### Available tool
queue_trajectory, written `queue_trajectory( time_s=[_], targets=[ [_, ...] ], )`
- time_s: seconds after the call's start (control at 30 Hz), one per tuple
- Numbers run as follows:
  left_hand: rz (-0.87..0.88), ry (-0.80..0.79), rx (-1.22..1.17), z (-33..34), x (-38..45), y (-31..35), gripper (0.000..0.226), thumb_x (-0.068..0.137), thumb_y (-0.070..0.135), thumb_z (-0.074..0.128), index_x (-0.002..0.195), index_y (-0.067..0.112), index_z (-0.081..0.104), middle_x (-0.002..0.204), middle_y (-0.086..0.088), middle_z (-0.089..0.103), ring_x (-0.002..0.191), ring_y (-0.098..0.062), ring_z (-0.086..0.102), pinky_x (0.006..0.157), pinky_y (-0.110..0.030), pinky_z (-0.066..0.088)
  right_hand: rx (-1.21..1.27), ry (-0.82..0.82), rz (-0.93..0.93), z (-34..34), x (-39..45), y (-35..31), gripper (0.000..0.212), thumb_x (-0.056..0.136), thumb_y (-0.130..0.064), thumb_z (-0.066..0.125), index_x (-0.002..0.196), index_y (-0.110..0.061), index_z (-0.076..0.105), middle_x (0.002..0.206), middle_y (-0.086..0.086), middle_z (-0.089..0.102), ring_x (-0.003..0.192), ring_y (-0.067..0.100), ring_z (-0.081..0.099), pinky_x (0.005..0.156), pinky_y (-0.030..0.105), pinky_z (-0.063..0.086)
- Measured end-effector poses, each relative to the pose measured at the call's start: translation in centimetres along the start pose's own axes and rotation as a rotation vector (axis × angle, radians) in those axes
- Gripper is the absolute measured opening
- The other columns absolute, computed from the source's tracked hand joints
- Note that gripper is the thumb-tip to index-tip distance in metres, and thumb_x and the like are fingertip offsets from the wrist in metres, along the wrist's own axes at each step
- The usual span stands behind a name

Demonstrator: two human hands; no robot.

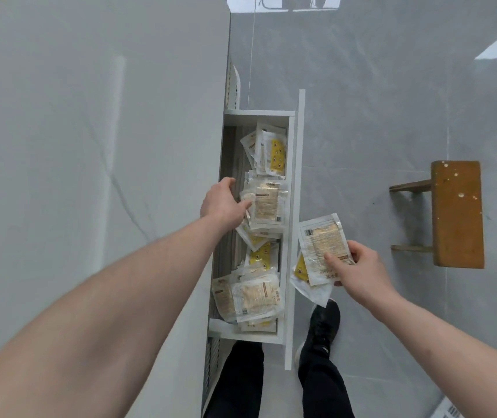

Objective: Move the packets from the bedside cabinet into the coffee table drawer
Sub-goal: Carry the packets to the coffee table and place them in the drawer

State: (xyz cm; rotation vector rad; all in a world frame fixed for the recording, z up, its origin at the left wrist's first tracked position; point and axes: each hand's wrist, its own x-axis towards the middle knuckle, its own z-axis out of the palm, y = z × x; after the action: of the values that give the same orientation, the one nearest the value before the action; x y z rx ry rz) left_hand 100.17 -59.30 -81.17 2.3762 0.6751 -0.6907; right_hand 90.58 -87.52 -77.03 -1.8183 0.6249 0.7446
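We look straight down on a grey-topped coffee table (90,146) whose white drawer (291,206) stands pulled out from its right-hand edge. Inside the drawer lies a loose spread of clear packets (263,203), some showing yellow print, others pale beige contents. One cluster sits against the far end wall, another in the middle, and a heaped group (250,297) lies at the near end.

The left hand (221,203) reaches over the table's edge into the middle of the drawer. Its fingers are curled down among the packets there and touch the topmost one; the thumb lies on that packet's left edge. We cannot tell whether the packet is actually pinched or merely touched.

The right hand (358,270) is outside the drawer, just beside its front panel and above the floor. It grips a small fanned bundle of packets (321,245) with the thumb pressed across their face and the fingers curled behind. The top packet of the bundle is beige; a yellow one shows beneath at the lower left.

On the grey tiled floor (376,101) we note a wooden stool (456,212) well to the right, and the person's black shoe (321,327) and dark trouser legs below the drawer's near end.
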Motion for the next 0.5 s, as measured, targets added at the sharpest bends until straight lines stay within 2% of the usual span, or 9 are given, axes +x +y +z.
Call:
queue_trajectory(
  time_s=[0.07,0.13,0.2,0.27,0.33,0.43,0.5],
  targets=[
    [0.028,0.015,0.025,0.0,-1.3,-0.3,0.067,0.089,0.04,0.08,0.146,0.025,0.049,0.141,0.002,0.058,0.126,-0.021,0.059,0.105,-0.046,0.053,0.038,-0.032,0.011,0.1,-0.2,-0.1,0.013,0.097,-0.022,0.073,0.107,-0.031,0.073,0.095,-0.014,0.079,0.081,0.002,0.076,0.058,0.018,0.059],
    [0.073,-0.046,-0.078,0.7,-3.7,-1.1,0.054,0.093,0.035,0.075,0.141,0.025,0.054,0.133,0.005,0.061,0.113,-0.016,0.064,0.097,-0.04,0.059,0.067,-0.082,0.028,0.4,-0.6,-0.2,0.015,0.098,-0.023,0.072,0.111,-0.03,0.073,0.098,-0.015,0.079,0.083,0.003,0.076,0.059,0.019,0.059],
    [0.052,-0.253,-0.261,1.3,-6.9,-2.4,0.043,0.097,0.034,0.07,0.138,0.029,0.058,0.126,0.011,0.065,0.101,-0.01,0.069,0.084,-0.028,0.063,0.073,-0.141,0.058,0.8,-0.8,-0.3,0.018,0.099,-0.023,0.071,0.115,-0.03,0.072,0.104,-0.013,0.079,0.088,0.007,0.077,0.069,0.029,0.064],
    [0.046,-0.5,-0.329,1.9,-10.2,-4.1,0.045,0.095,0.039,0.071,0.138,0.033,0.059,0.126,0.017,0.066,0.106,0.0,0.066,0.093,-0.025,0.059,0.086,-0.21,0.09,1.4,-1.0,-0.4,0.021,0.1,-0.021,0.07,0.119,-0.029,0.071,0.108,-0.011,0.079,0.094,0.012,0.078,0.081,0.041,0.065],
    [0.028,-0.615,-0.369,2.9,-12.9,-5.6,0.046,0.088,0.041,0.078,0.131,0.036,0.064,0.118,0.016,0.071,0.106,0.0,0.068,0.098,-0.029,0.057,0.093,-0.292,0.113,2.1,-1.2,-0.4,0.023,0.1,-0.021,0.069,0.121,-0.029,0.07,0.11,-0.01,0.079,0.096,0.013,0.078,0.087,0.044,0.064],
    [-0.019,-0.531,-0.403,4.3,-15.6,-7.4,0.021,0.088,0.033,0.078,0.108,0.036,0.074,0.099,0.009,0.076,0.09,-0.01,0.073,0.088,-0.033,0.061,-0.012,-0.368,0.113,3.6,-1.8,-0.3,0.019,0.101,-0.023,0.067,0.118,-0.032,0.072,0.105,-0.011,0.08,0.091,0.013,0.078,0.083,0.042,0.065],
    [-0.074,-0.419,-0.423,5.0,-16.3,-8.7,0.009,0.091,0.028,0.076,0.098,0.032,0.075,0.092,0.01,0.075,0.081,-0.008,0.07,0.085,-0.038,0.062,-0.197,-0.284,0.045,4.5,-2.2,0.0,0.015,0.101,-0.024,0.065,0.106,-0.034,0.075,0.094,-0.01,0.079,0.083,0.017,0.076,0.079,0.044,0.065]
  ],
)
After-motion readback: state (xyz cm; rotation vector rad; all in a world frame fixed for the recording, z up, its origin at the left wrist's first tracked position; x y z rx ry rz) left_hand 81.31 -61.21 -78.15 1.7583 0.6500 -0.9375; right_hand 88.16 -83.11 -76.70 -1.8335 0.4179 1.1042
